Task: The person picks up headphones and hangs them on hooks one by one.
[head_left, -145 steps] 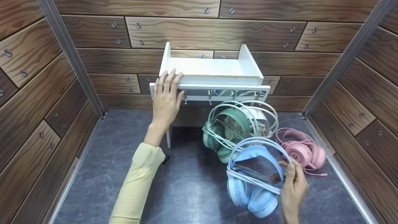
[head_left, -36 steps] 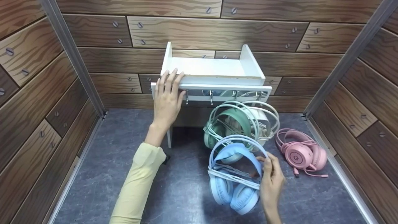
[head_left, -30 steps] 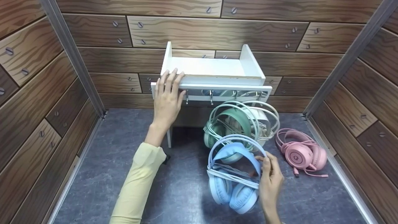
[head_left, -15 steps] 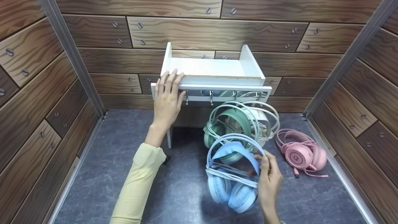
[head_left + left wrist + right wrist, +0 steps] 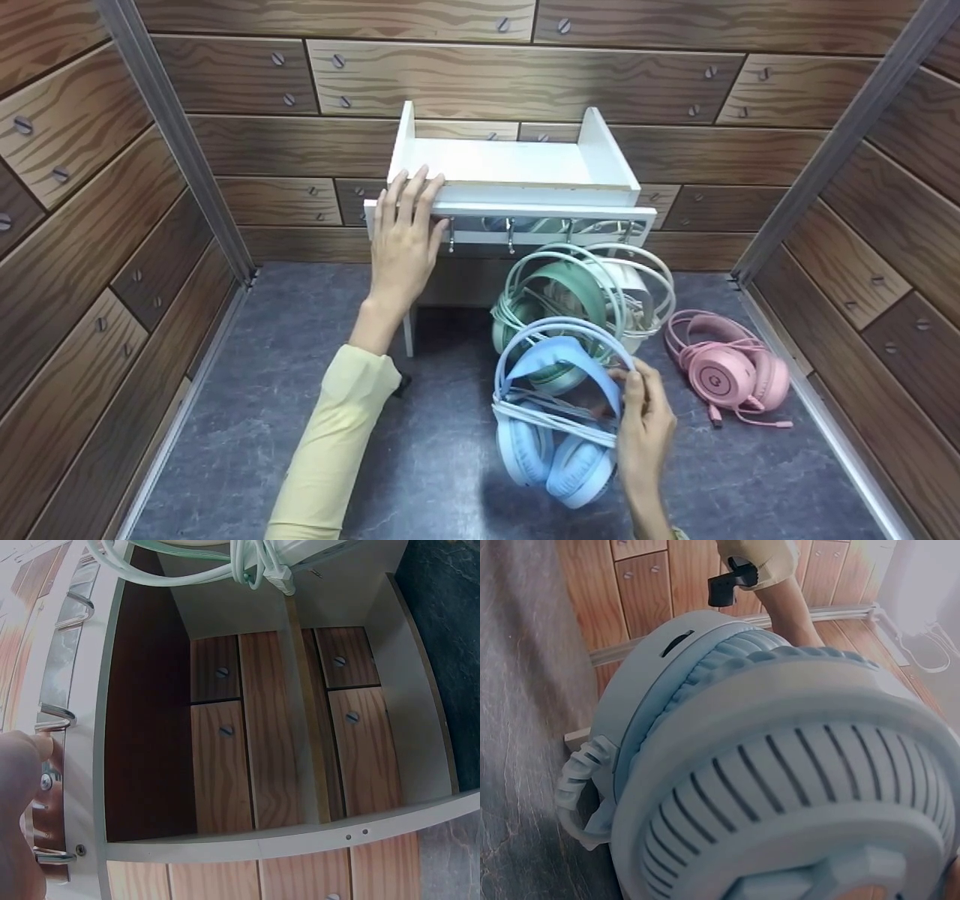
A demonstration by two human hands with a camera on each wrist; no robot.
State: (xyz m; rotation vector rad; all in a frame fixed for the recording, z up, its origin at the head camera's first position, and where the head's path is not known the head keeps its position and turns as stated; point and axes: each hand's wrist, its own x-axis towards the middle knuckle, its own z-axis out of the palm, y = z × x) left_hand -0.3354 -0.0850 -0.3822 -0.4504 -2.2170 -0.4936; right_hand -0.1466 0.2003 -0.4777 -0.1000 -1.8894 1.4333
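Note:
My left hand [image 5: 403, 240] rests with extended fingers on the left front of a white rack [image 5: 495, 161], which has a row of metal hooks [image 5: 511, 236] along its front rail. My right hand [image 5: 646, 427] pinches the right side of the headband of light blue headphones [image 5: 581, 469]. They hang upright, earcups down and cable wrapped across, in front of the rack. In the right wrist view, a slatted earcup [image 5: 802, 765] fills much of the picture. Green headphones [image 5: 577, 289] hang at the rack's right half, partly covered by the blue pair. White headphones [image 5: 636, 279] hang beside them.
Pink headphones [image 5: 720, 375] lie on the dark floor [image 5: 300, 420] at the right, near the side wall. Wood-patterned panels [image 5: 525, 75] enclose the back and sides. The left wrist view shows the rack's compartments and a pale cable plug [image 5: 280, 579].
My right hand has carried the blue headphones leftward, away from the pink pair, then slightly up toward the rack. The left hand keeps its place on the rack.

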